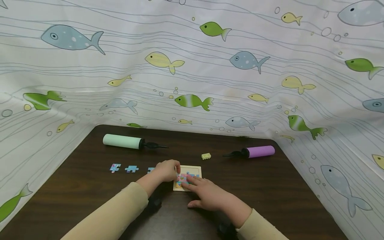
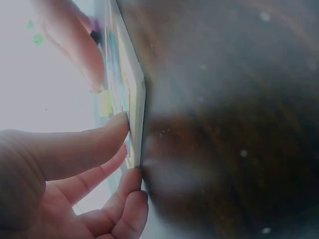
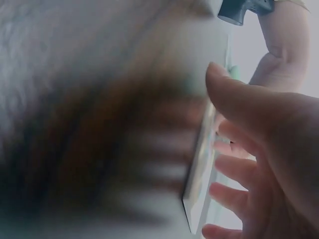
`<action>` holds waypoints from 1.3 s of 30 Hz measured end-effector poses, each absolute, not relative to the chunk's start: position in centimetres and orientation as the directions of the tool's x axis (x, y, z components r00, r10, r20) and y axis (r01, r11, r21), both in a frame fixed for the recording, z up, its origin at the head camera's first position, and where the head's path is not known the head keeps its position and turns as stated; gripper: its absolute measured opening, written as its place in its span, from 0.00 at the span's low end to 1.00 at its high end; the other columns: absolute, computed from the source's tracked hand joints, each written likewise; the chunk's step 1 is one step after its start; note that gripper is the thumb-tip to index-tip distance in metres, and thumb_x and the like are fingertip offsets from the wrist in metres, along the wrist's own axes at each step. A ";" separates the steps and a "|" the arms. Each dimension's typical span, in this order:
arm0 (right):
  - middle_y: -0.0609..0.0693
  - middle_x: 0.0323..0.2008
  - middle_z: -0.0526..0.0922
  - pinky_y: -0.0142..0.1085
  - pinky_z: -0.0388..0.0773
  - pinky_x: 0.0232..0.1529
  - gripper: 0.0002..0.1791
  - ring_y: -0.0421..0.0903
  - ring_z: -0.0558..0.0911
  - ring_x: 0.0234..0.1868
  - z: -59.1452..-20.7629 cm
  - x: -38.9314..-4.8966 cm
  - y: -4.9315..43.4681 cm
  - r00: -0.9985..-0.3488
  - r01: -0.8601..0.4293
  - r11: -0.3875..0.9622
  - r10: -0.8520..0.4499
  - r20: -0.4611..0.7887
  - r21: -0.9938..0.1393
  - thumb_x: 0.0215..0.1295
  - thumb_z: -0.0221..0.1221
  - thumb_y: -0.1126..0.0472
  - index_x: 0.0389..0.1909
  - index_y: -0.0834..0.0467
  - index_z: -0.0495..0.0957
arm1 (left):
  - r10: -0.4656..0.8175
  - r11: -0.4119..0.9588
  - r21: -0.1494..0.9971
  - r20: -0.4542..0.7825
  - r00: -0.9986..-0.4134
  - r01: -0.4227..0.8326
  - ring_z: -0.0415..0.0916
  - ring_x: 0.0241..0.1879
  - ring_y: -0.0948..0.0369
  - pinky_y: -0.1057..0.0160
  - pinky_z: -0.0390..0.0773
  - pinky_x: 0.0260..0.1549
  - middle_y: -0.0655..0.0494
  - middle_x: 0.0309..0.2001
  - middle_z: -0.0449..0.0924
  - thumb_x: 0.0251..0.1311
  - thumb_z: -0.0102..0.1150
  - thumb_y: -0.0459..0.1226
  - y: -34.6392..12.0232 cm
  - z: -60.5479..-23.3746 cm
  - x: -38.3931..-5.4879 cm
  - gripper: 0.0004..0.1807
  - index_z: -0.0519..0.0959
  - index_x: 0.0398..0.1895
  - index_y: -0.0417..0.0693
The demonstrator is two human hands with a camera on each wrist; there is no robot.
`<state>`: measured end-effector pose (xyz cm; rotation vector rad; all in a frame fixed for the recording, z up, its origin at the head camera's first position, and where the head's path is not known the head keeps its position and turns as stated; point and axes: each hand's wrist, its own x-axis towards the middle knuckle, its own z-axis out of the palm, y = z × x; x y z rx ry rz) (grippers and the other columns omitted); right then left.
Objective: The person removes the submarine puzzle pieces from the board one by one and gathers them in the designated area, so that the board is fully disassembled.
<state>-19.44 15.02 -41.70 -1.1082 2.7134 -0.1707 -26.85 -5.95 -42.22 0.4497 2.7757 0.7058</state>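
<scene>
A small wooden puzzle tray (image 1: pixel 192 166) lies on the table, partly filled with pink and blue jigsaw pieces. At its left side my left hand (image 1: pixel 165 170) pinches a jigsaw piece (image 1: pixel 179 177) low over the tray, the piece largely hidden by the fingers. In the left wrist view the thumb (image 2: pixel 107 139) meets the tray's face, and the other fingers curl by its edge. From the right, my right hand (image 1: pixel 210 195) reaches over the tray with fingers extended, fingertips on or just above the pieces. Its thumb stands apart, off the tray.
Left of the tray lie loose jigsaw pieces, one far left (image 1: pixel 115 167), one beside it (image 1: pixel 131 169), and one partly behind the left hand (image 1: pixel 150 170). A mint hand pump (image 1: pixel 121 141), a yellow toy brick (image 1: pixel 206 156) and a purple hand pump (image 1: pixel 261 151) lie farther back. A fish-print curtain (image 1: pixel 192 76) surrounds the table.
</scene>
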 end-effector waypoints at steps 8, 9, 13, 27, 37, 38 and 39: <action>0.55 0.77 0.49 0.51 0.59 0.67 0.44 0.57 0.53 0.74 -42.5 -19.0 14.7 -0.705 -0.673 0.724 -0.690 -0.166 -0.151 0.67 0.54 0.36 0.78 0.49 0.52 | 0.356 0.835 0.494 -0.154 -0.922 0.241 0.69 0.28 0.56 0.49 0.63 0.44 0.57 0.27 0.73 0.50 0.74 0.36 -5.6 -42.4 -26.9 0.12 0.77 0.30 0.54; 0.54 0.77 0.49 0.51 0.60 0.67 0.44 0.57 0.54 0.74 -42.5 -19.0 14.7 -0.706 -0.672 0.726 -0.688 -0.168 -0.146 0.67 0.54 0.35 0.78 0.49 0.52 | 0.356 0.835 0.494 -0.152 -0.922 0.241 0.69 0.28 0.56 0.49 0.63 0.44 0.57 0.27 0.73 0.50 0.74 0.36 -5.6 -42.5 -26.9 0.12 0.77 0.30 0.54; 0.53 0.77 0.50 0.51 0.60 0.66 0.44 0.56 0.55 0.74 -42.4 -19.2 14.6 -0.714 -0.664 0.736 -0.676 -0.180 -0.131 0.66 0.54 0.35 0.78 0.48 0.53 | 0.357 0.832 0.498 -0.142 -0.923 0.245 0.69 0.28 0.56 0.49 0.63 0.43 0.56 0.27 0.73 0.50 0.74 0.36 -5.6 -42.5 -27.0 0.12 0.76 0.30 0.53; 0.52 0.75 0.55 0.54 0.63 0.64 0.43 0.55 0.57 0.73 -42.5 -19.4 14.4 -0.730 -0.641 0.754 -0.657 -0.189 -0.145 0.65 0.56 0.34 0.76 0.45 0.57 | 0.362 0.820 0.507 -0.097 -0.927 0.267 0.69 0.26 0.57 0.50 0.64 0.42 0.57 0.23 0.72 0.48 0.74 0.35 -5.9 -42.5 -26.7 0.13 0.76 0.30 0.53; 0.50 0.76 0.55 0.57 0.66 0.61 0.42 0.55 0.59 0.73 -42.7 -19.6 14.3 -0.738 -0.627 0.764 -0.645 -0.201 -0.149 0.64 0.55 0.33 0.76 0.44 0.58 | 0.366 0.713 0.664 -0.079 -0.927 0.225 0.70 0.24 0.57 0.60 0.69 0.23 0.56 0.27 0.75 0.58 0.67 0.31 -6.5 -42.8 -27.3 0.07 0.77 0.27 0.48; 0.51 0.76 0.55 0.57 0.66 0.61 0.42 0.56 0.59 0.73 -42.7 -19.6 14.3 -0.738 -0.627 0.764 -0.645 -0.200 -0.149 0.64 0.55 0.33 0.76 0.44 0.58 | 0.370 0.706 0.671 -0.075 -0.926 0.227 0.70 0.25 0.57 0.60 0.70 0.24 0.56 0.28 0.75 0.58 0.67 0.31 -6.5 -42.8 -27.3 0.07 0.77 0.28 0.47; 0.51 0.76 0.54 0.57 0.67 0.60 0.42 0.56 0.59 0.73 -42.7 -19.6 14.3 -0.738 -0.628 0.764 -0.645 -0.198 -0.150 0.64 0.55 0.33 0.76 0.44 0.58 | 0.371 0.696 0.682 -0.072 -0.926 0.226 0.70 0.26 0.58 0.60 0.70 0.25 0.57 0.28 0.75 0.58 0.67 0.30 -6.6 -42.7 -27.4 0.07 0.77 0.28 0.46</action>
